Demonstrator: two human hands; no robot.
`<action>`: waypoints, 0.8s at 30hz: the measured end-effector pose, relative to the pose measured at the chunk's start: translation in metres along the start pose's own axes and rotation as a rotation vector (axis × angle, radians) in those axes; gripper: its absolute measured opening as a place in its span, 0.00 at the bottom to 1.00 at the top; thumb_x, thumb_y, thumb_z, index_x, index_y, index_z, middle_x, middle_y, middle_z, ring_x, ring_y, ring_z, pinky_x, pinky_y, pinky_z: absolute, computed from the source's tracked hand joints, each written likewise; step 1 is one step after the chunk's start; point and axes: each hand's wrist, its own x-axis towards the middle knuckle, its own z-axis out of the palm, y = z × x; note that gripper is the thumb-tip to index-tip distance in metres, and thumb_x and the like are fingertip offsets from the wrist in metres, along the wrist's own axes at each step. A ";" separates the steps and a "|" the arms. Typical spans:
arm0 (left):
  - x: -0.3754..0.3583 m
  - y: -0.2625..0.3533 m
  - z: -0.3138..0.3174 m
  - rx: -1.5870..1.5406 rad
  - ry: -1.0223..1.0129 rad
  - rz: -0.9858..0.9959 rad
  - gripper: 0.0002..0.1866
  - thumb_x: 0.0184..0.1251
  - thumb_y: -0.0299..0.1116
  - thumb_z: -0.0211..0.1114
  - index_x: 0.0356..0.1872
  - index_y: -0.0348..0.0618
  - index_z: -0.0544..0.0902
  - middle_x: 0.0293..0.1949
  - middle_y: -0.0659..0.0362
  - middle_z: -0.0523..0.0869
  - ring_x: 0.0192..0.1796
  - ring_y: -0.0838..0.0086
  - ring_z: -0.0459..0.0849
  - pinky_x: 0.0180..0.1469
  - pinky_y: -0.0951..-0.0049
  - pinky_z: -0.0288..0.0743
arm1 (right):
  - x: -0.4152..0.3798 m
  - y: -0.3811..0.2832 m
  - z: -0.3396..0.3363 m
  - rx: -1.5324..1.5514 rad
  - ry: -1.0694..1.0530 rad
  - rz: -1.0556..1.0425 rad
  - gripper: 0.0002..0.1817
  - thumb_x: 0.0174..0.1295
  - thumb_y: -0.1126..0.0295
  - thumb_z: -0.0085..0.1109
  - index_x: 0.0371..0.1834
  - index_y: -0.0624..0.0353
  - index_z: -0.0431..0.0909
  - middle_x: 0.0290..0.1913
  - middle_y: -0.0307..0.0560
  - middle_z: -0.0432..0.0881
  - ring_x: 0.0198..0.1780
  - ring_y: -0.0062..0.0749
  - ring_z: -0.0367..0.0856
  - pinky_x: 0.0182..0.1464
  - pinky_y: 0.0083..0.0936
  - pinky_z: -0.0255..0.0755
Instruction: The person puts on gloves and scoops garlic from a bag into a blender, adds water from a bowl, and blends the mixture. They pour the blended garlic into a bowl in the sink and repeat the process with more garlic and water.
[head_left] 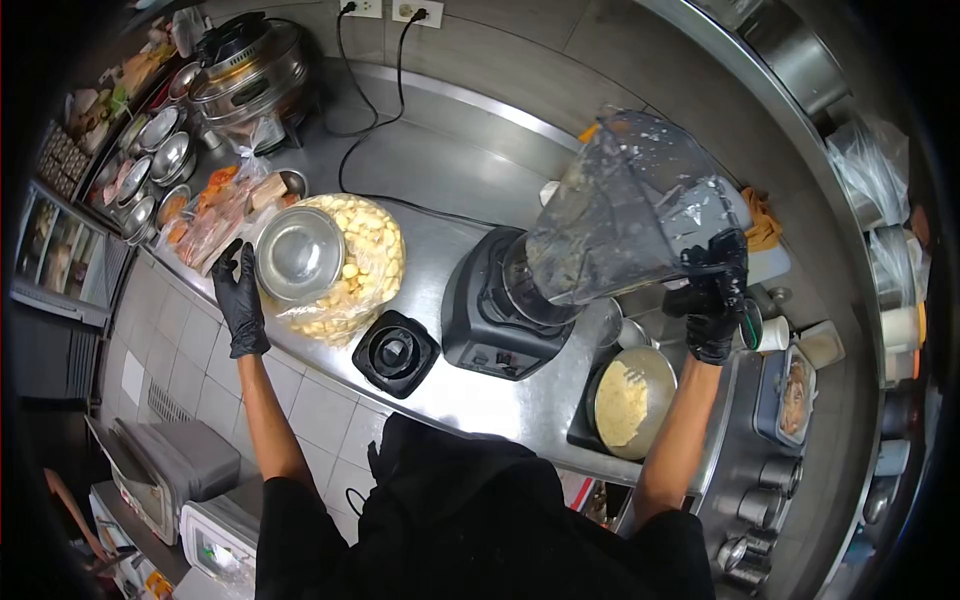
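My right hand (712, 290), in a black glove, is wrapped round the handle of a blender jar (610, 215). The jar is clear, smeared with pale residue, and leans to the right with its bottom at the black blender base (510, 310). My left hand (240, 305), also gloved, has its fingers apart at the left side of a metal bowl (300, 253). That bowl sits on a big plastic bag of peeled garlic cloves (372, 250). Between the bag and the base lies the black blender lid (396, 353).
A metal bowl of yellowish paste (628, 405) stands at the right of the steel counter (465, 400). Bagged meat (225, 215) lies at the left, with a large steel pot (250, 80) behind. A black cord (430, 208) runs from the wall outlet (417, 12) across the counter.
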 end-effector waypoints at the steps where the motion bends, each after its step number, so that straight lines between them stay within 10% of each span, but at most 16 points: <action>1: -0.002 0.003 -0.002 -0.009 0.011 -0.015 0.17 0.64 0.41 0.63 0.48 0.41 0.81 0.47 0.54 0.80 0.50 0.66 0.73 0.56 0.68 0.65 | 0.001 0.005 0.001 0.016 -0.063 0.006 0.34 0.55 0.73 0.55 0.67 0.63 0.57 0.63 0.51 0.67 0.57 0.41 0.72 0.62 0.36 0.67; 5: -0.007 0.013 -0.009 0.025 0.029 -0.005 0.17 0.63 0.41 0.64 0.47 0.41 0.81 0.47 0.54 0.80 0.50 0.66 0.73 0.56 0.68 0.65 | 0.008 0.019 0.008 -0.070 -0.070 0.023 0.36 0.54 0.65 0.58 0.66 0.65 0.59 0.61 0.52 0.69 0.56 0.48 0.73 0.61 0.40 0.65; 14: -0.019 0.020 -0.014 0.167 -0.009 0.038 0.18 0.62 0.41 0.64 0.47 0.41 0.81 0.47 0.55 0.80 0.50 0.67 0.74 0.56 0.68 0.66 | -0.028 0.011 0.051 -0.828 -0.088 -0.344 0.24 0.51 0.78 0.58 0.55 0.65 0.73 0.43 0.44 0.80 0.45 0.31 0.79 0.49 0.24 0.72; 15: -0.013 0.017 -0.012 0.152 -0.043 0.030 0.18 0.62 0.42 0.64 0.48 0.41 0.81 0.47 0.55 0.80 0.49 0.68 0.74 0.55 0.69 0.66 | -0.036 0.001 0.068 -0.423 0.086 -0.018 0.16 0.51 0.78 0.58 0.45 0.66 0.79 0.37 0.40 0.81 0.36 0.25 0.78 0.43 0.18 0.71; 23: 0.038 0.021 -0.003 0.160 -0.409 0.047 0.20 0.59 0.43 0.66 0.46 0.39 0.81 0.39 0.56 0.84 0.34 0.72 0.78 0.41 0.70 0.73 | -0.063 0.035 0.060 -0.793 0.234 -0.359 0.17 0.59 0.76 0.53 0.52 0.68 0.74 0.46 0.40 0.78 0.39 0.18 0.74 0.40 0.17 0.70; 24: 0.043 0.020 -0.009 0.230 -0.509 0.066 0.20 0.58 0.44 0.66 0.45 0.40 0.81 0.36 0.55 0.85 0.30 0.71 0.80 0.38 0.69 0.75 | -0.080 0.031 0.052 -0.341 0.236 -0.103 0.16 0.61 0.75 0.50 0.52 0.69 0.73 0.40 0.39 0.77 0.34 0.17 0.72 0.35 0.18 0.70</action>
